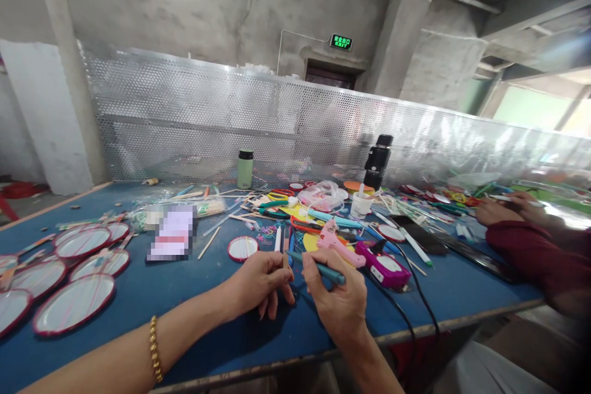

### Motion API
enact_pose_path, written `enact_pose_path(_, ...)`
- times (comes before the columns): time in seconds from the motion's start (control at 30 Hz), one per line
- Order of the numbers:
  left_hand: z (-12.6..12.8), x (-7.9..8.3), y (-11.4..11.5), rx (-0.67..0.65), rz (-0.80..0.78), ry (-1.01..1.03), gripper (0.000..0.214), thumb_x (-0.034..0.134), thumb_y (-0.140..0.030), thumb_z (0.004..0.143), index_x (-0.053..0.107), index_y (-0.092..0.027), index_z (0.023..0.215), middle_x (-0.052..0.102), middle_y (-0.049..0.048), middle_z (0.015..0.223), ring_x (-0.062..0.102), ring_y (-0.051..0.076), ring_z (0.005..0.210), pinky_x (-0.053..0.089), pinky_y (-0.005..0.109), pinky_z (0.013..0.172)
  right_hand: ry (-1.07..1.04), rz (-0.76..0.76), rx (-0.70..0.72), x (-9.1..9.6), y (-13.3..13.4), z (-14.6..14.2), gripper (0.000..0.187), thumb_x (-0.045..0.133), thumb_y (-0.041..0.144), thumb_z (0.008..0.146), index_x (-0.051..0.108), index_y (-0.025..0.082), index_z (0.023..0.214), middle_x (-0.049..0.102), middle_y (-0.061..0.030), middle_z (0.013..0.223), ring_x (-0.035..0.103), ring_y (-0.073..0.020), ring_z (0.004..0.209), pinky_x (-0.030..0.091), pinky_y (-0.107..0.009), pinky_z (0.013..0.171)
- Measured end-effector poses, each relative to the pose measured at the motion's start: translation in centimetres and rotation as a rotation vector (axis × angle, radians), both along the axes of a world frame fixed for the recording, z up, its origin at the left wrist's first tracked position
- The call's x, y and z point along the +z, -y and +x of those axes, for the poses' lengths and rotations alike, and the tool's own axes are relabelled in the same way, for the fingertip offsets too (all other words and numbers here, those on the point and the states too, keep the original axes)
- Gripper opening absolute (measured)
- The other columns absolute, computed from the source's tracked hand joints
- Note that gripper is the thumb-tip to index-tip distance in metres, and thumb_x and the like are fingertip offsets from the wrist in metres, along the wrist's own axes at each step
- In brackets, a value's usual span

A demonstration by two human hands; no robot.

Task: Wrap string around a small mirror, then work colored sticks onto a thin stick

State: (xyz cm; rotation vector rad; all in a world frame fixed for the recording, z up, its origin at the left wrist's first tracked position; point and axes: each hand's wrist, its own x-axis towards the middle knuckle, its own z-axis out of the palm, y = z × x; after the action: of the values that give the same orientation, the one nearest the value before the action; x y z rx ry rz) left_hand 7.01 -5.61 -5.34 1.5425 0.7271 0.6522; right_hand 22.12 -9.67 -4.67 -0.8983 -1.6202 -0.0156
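R hand (339,292) w/ 1 pen (330,272); L hand (264,280), 1 stick (285,247).

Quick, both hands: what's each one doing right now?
Left hand: closed, pinching a thin flat stick between thumb and fingers.
Right hand: closed, holding a teal pen, its tip near the stick.

Head cam only, close above and behind the fingers (272,268), facing forward-down across table (231,345) toward perforated screen (198,111).
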Motion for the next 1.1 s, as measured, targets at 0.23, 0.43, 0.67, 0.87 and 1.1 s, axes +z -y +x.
enact_pose_path(0.23, -0.02, 0.02, 0.03, 0.004, -0.004, -0.008, 0.030, 0.052, -0.046, 0.080, 0.044, -0.017, 0.078, 0.069, 0.0046, 0.071, 0.050, 0.007, 0.031, 0.031, 0.014, 0.025, 0.034, 0.024, 0.012, 0.24, -0.21, -0.12, 0.014, 0.056, 0.018, 0.086, 0.061, 0.018, 0.073, 0.059, 0.0017, 0.063, 0.053, -0.0106, 0.056, 0.045, -0.022, 0.057)
enact_pose_path(0.43, -0.01, 0.10, -0.12, 0.004, -0.008, -0.006, 0.030, 0.054, -0.046, 0.078, 0.044, -0.017, 0.078, 0.068, 0.0030, 0.069, 0.051, 0.007, 0.032, 0.032, 0.013, 0.025, 0.012, 0.045, -0.014, 0.12, -0.21, -0.09, 0.013, 0.057, 0.016, 0.086, 0.060, 0.018, 0.073, 0.056, 0.0031, 0.061, 0.051, -0.0089, 0.053, 0.043, -0.020, 0.055)
enact_pose_path(0.67, -0.09, 0.12, 0.03, 0.005, -0.005, -0.011, 0.031, 0.053, -0.047, 0.079, 0.044, -0.017, 0.077, 0.069, 0.0037, 0.070, 0.050, 0.007, 0.031, 0.032, 0.013, 0.025, 0.031, 0.036, 0.017, 0.04, -0.26, -0.08, 0.012, 0.057, 0.016, 0.086, 0.061, 0.018, 0.074, 0.058, 0.0020, 0.063, 0.053, -0.0097, 0.056, 0.044, -0.021, 0.057)
enact_pose_path(0.87, -0.01, 0.23, 0.13, 0.007, -0.004, -0.007, 0.029, 0.054, -0.045, 0.078, 0.044, -0.017, 0.078, 0.068, 0.0032, 0.069, 0.050, 0.007, 0.031, 0.032, 0.013, 0.026, 0.018, 0.065, -0.018, 0.06, -0.20, -0.03, 0.012, 0.058, 0.016, 0.085, 0.060, 0.018, 0.073, 0.058, 0.0025, 0.062, 0.052, -0.0095, 0.054, 0.043, -0.021, 0.056)
enact_pose_path(1.1, -0.03, 0.20, -0.03, 0.009, -0.006, -0.014, 0.030, 0.052, -0.046, 0.080, 0.044, -0.017, 0.077, 0.069, 0.0043, 0.071, 0.050, 0.006, 0.032, 0.031, 0.013, 0.025, 0.024, 0.040, 0.030, -0.01, -0.27, -0.14, 0.013, 0.057, 0.015, 0.085, 0.060, 0.018, 0.074, 0.058, 0.0020, 0.063, 0.053, -0.0097, 0.057, 0.044, -0.021, 0.058)
